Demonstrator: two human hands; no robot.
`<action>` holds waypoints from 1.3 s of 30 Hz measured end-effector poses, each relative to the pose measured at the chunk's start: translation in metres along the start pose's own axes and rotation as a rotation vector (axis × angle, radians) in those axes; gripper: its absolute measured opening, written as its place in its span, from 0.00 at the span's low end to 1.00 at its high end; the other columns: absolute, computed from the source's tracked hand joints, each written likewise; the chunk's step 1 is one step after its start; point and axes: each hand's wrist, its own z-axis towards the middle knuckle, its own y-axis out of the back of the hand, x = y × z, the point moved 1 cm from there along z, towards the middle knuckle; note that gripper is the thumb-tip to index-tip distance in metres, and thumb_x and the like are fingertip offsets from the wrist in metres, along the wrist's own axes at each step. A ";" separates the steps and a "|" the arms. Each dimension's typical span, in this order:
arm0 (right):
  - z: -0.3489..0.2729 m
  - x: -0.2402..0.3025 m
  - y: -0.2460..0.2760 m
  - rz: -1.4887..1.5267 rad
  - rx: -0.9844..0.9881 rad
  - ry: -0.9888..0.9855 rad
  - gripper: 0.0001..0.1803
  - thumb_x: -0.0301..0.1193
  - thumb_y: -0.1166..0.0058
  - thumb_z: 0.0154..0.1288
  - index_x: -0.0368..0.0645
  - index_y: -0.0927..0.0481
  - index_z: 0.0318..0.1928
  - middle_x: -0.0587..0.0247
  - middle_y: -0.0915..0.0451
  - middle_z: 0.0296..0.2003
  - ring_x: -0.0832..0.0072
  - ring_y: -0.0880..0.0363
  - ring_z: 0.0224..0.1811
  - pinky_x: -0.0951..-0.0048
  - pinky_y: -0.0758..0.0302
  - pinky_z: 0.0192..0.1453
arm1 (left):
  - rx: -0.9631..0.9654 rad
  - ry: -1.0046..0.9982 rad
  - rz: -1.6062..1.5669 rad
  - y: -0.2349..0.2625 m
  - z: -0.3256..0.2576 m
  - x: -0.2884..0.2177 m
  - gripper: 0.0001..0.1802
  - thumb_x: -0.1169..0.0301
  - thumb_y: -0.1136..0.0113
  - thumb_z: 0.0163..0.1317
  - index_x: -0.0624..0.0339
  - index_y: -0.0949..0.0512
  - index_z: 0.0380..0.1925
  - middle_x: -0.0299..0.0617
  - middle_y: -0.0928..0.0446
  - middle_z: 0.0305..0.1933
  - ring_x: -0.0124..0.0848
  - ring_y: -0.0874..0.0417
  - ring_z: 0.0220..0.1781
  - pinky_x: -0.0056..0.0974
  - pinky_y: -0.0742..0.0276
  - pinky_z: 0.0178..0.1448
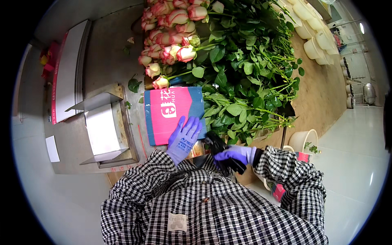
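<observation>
My left hand (184, 141), in a purple glove, lies flat with its fingers stretched over the lower part of a pink and blue corrugated cardboard wrap (175, 104). The wrap rests on the bench beside the stems of the roses. In my right hand (237, 157), also gloved, is a black hand tool (218, 145) that looks like a plier stapler; its head points toward the wrap's lower right corner. Pink-edged cream roses (177, 18) are heaped beyond the wrap. Their leafy green stems (249, 73) stretch to the right.
To the left, a metal holder contains white sheets (102, 130), beside a stack of boards (73, 69). Stacked cream buckets (316, 36) stand at the far right. A white bucket (304, 141) is near my right arm. Loose leaves (134, 84) lie on the metal bench (110, 45).
</observation>
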 end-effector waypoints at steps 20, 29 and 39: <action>-0.019 0.006 -0.026 -0.041 -0.162 0.139 0.23 0.37 0.40 0.63 0.40 0.26 0.55 0.67 0.20 0.41 0.80 0.23 0.43 0.75 0.28 0.51 | -0.118 1.120 -2.389 -0.047 0.004 -0.031 0.15 0.71 0.38 0.63 0.66 0.23 0.49 0.38 0.21 0.37 0.22 0.25 0.29 0.27 0.29 0.28; 0.041 -0.021 -0.033 0.116 -0.444 0.344 0.19 0.34 0.38 0.62 0.39 0.26 0.49 0.69 0.22 0.36 0.83 0.26 0.35 0.79 0.26 0.37 | -0.191 1.124 -2.375 -0.014 0.007 -0.027 0.13 0.69 0.38 0.63 0.62 0.22 0.47 0.36 0.24 0.29 0.20 0.33 0.18 0.24 0.43 0.18; -0.013 -0.018 -0.022 -0.128 -0.238 -0.056 0.28 0.29 0.36 0.56 0.38 0.29 0.57 0.63 0.20 0.40 0.76 0.23 0.41 0.73 0.25 0.48 | 0.385 0.228 -2.500 0.065 -0.041 0.016 0.22 0.66 0.50 0.71 0.66 0.32 0.60 0.49 0.23 0.49 0.35 0.19 0.49 0.39 0.23 0.57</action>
